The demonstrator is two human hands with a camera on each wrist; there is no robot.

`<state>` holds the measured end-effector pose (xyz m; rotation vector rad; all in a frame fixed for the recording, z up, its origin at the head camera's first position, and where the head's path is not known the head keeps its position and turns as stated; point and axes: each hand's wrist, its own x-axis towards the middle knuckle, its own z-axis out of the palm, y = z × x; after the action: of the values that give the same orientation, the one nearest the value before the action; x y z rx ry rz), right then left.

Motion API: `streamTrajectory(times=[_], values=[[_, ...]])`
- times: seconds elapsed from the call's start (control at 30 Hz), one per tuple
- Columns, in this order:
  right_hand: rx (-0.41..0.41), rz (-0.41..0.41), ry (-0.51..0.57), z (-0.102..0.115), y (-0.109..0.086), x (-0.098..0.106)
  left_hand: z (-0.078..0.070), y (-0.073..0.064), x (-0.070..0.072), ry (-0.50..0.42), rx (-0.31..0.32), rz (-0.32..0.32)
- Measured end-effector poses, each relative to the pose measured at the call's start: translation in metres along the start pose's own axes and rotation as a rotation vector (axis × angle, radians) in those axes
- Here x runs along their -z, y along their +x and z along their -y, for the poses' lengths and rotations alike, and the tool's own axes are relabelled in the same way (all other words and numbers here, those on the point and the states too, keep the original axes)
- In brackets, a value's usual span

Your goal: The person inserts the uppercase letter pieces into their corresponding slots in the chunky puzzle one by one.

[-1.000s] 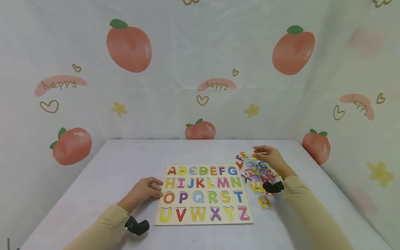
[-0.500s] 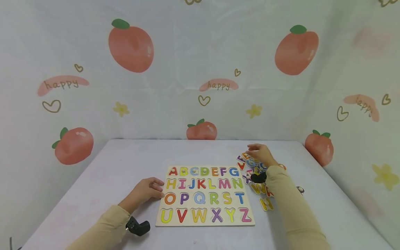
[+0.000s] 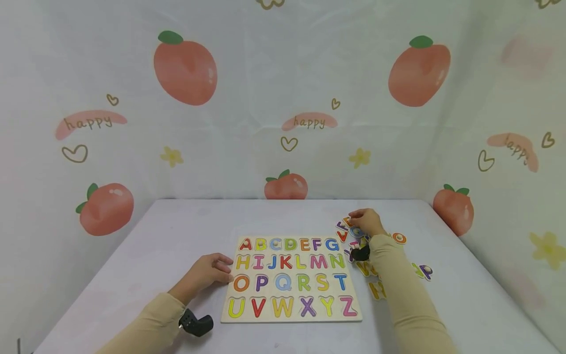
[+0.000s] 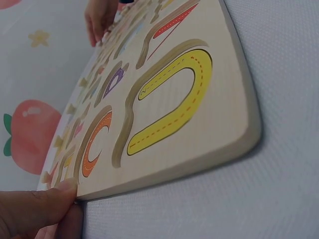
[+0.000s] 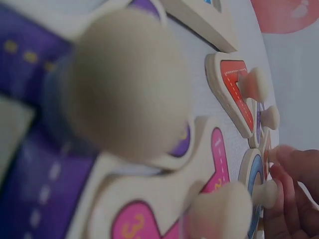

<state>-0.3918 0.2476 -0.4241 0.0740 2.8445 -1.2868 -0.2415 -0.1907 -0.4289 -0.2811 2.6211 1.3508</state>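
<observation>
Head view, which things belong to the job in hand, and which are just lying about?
In the job:
letter board, left hand touching its edge
orange E piece, right hand at its knob
other loose letter pieces

Apparently just around:
fruit-print backdrop
black wrist devices
thin dark thing, lower left, unidentifiable

board [image 3: 292, 320] = pale wood w/ multicol. letters [image 3: 340, 281]; its u [image 4: 202, 74] yellow w/ red dashes. loose pcs: e [image 3: 347, 221] & o [image 3: 399, 238] orange, p [image 3: 426, 272] purple, v [image 5: 237, 97] red w/ white dashes; knobs [image 5: 129, 82] pale wood. sleeves [image 3: 409, 290] beige, wrist cams [image 3: 196, 324] blk. backdrop [image 3: 247, 64] white w/ coral fruit [image 3: 185, 71], grn leaves [image 3: 170, 37], yellow flowers [image 3: 171, 157], pink bands [image 3: 309, 118], brown heart outlines [image 3: 289, 149]. tablecloth [image 3: 199, 221] white, faint pinkish smudges.
</observation>
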Motion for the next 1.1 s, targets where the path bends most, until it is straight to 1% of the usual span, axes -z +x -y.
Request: streamTrajectory(times=[0.13, 0.3, 0.47, 0.6, 0.67, 0.87, 1.0, 1.1], values=[[-0.014, -0.022, -0.036, 0.000, 0.004, -0.002, 0.001, 0.001, -0.001, -0.006, -0.017, 0.005], [-0.041, -0.021, -0.078, -0.004, 0.010, -0.002, 0.002, 0.003, -0.003, -0.020, -0.024, 0.014], [-0.027, -0.015, -0.098, -0.005, 0.010, -0.002, 0.003, 0.003, -0.004, -0.010, -0.026, 0.013], [-0.013, -0.015, -0.089, -0.002, 0.005, -0.001, 0.003, 0.003, -0.004, -0.011, -0.023, 0.014], [-0.008, -0.025, -0.068, 0.001, 0.001, 0.001, 0.004, 0.003, -0.003, -0.013, -0.026, 0.014], [0.063, -0.077, -0.021, 0.014, -0.012, 0.014, 0.003, 0.002, -0.003, -0.004, -0.033, 0.010], [0.104, -0.082, 0.041, 0.022, -0.020, 0.023, 0.001, 0.001, -0.001, 0.005, -0.037, 0.014], [0.134, -0.072, 0.104, 0.028, -0.024, 0.025, 0.001, 0.000, 0.001, 0.009, -0.023, 0.014]])
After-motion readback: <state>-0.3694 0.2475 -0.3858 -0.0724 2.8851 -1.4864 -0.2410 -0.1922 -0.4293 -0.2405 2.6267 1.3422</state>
